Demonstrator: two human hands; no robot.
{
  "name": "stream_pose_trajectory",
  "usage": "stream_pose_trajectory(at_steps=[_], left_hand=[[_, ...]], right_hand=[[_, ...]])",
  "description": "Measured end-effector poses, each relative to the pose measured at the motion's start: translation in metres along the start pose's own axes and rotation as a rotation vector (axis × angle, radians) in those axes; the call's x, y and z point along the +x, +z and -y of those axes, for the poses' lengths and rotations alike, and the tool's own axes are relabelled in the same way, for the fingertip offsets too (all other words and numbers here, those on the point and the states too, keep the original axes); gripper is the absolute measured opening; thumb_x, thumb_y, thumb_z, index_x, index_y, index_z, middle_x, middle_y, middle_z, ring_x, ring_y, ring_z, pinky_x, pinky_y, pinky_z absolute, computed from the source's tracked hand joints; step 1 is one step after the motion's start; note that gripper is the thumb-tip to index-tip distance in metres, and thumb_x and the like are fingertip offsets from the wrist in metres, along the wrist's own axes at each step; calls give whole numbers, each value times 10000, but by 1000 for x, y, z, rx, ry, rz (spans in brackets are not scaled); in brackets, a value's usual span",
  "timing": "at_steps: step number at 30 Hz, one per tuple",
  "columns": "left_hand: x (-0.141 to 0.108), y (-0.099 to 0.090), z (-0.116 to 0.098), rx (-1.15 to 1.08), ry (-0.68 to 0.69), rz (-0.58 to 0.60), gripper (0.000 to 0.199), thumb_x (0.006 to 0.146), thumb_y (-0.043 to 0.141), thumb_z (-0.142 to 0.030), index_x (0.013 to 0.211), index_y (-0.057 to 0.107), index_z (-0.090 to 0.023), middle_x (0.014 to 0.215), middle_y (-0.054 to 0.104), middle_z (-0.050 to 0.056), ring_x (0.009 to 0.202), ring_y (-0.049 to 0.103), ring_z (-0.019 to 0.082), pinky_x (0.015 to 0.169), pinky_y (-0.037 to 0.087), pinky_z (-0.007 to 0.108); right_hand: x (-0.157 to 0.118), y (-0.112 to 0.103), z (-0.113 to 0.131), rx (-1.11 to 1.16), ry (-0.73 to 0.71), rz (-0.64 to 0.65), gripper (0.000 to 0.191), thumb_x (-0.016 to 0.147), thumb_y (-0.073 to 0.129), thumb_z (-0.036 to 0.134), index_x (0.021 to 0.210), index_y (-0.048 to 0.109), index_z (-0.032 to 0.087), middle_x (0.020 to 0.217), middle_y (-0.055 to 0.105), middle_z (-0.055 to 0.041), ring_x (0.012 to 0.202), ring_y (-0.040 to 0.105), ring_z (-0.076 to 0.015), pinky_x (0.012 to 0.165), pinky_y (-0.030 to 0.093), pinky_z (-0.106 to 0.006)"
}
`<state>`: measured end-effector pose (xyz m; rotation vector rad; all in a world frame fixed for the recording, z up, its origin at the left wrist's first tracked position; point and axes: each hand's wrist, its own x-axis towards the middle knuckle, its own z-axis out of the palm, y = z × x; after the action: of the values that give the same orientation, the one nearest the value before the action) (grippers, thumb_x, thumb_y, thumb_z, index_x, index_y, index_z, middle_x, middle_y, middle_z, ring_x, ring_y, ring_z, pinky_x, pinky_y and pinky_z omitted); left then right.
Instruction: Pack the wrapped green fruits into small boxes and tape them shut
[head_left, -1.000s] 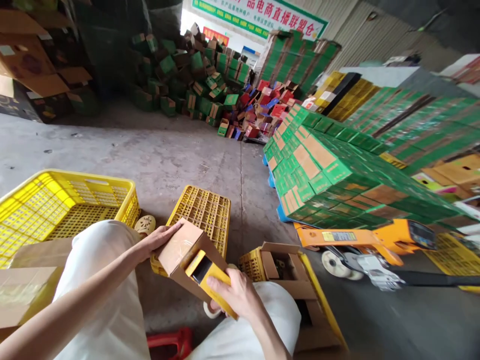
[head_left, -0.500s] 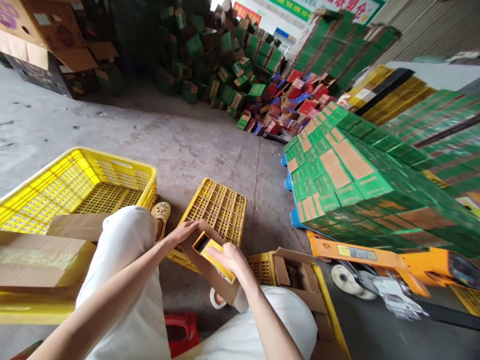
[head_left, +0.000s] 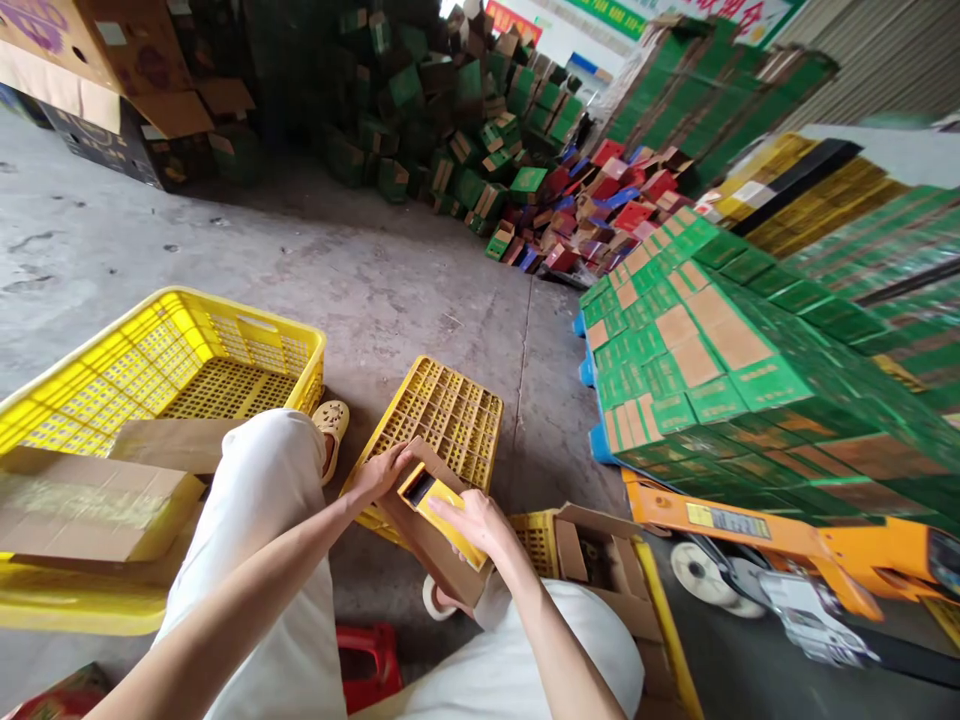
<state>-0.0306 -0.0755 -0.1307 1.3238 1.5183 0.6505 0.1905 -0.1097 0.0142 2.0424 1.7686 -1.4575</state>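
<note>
In front of my knees a brown cardboard box (head_left: pixel 420 530) rests over the near end of a yellow plastic crate (head_left: pixel 457 405) that appears upside down. My left hand (head_left: pixel 382 472) grips the box's far left edge with bent fingers. My right hand (head_left: pixel 474 520) is closed around a small yellow box-like object (head_left: pixel 445 491), its dark end facing my left hand. That object is tilted, at the cardboard box's top; whether it touches the inside I cannot tell. The underside of my right hand's grip is hidden.
A large yellow crate (head_left: pixel 296 335) with a cardboard box (head_left: pixel 97 500) is at left. Another crate (head_left: pixel 536 540) holds an open carton at right. An orange pallet jack (head_left: pixel 727 520) stands by stacked green boxes (head_left: pixel 705 350). A red stool-like object (head_left: pixel 379 660) lies between my legs.
The view has shifted slightly, so everything appears a little displaced. My left hand has curled more over the cardboard box's edge. My right hand keeps hold of the yellow object.
</note>
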Motion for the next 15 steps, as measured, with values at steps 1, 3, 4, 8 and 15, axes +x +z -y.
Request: stream_pose_trajectory(at_steps=[1, 3, 4, 8, 15], left_hand=[[0, 0, 1, 7, 0, -6, 647, 1073, 483, -652, 1504, 685, -213, 1493, 720, 143, 1451, 635, 346, 1223, 470, 426], [0, 2, 2, 24, 3, -16, 628, 1079, 486, -641, 1501, 687, -223, 1478, 731, 139, 1442, 642, 351, 1214, 478, 432], [0, 3, 2, 35, 4, -20, 608, 1084, 486, -623, 1501, 685, -228, 1470, 736, 138, 1436, 646, 352, 1212, 481, 440], [-5, 5, -1, 88, 44, -52, 598, 1112, 441, -548, 1559, 618, -192, 1499, 708, 179, 1425, 651, 368, 1222, 478, 504], [-33, 1, 7, 305, 655, -91, 578, 1132, 354, -383, 1647, 518, -180, 1751, 441, 153, 1660, 356, 317, 1379, 241, 529]], right_hand=[[-2, -1, -2, -14, 16, 4, 465, 932, 724, 632, 797, 719, 186, 530, 671, -37, 482, 695, -204, 461, 536, -257], [-6, -3, -5, 5, 38, -7, 488, 950, 692, 640, 751, 699, 193, 539, 674, -49, 492, 703, -215, 455, 548, -270], [-8, -3, -6, 21, 44, -18, 492, 951, 689, 643, 746, 691, 195, 546, 680, -57, 500, 711, -225, 451, 551, -276], [-8, -1, -10, 25, 50, -54, 479, 898, 759, 656, 783, 681, 198, 560, 705, -79, 528, 746, -256, 441, 542, -271], [-11, 5, -13, 19, 52, -92, 496, 934, 708, 641, 774, 690, 172, 616, 728, -107, 573, 770, -263, 468, 546, -263]])
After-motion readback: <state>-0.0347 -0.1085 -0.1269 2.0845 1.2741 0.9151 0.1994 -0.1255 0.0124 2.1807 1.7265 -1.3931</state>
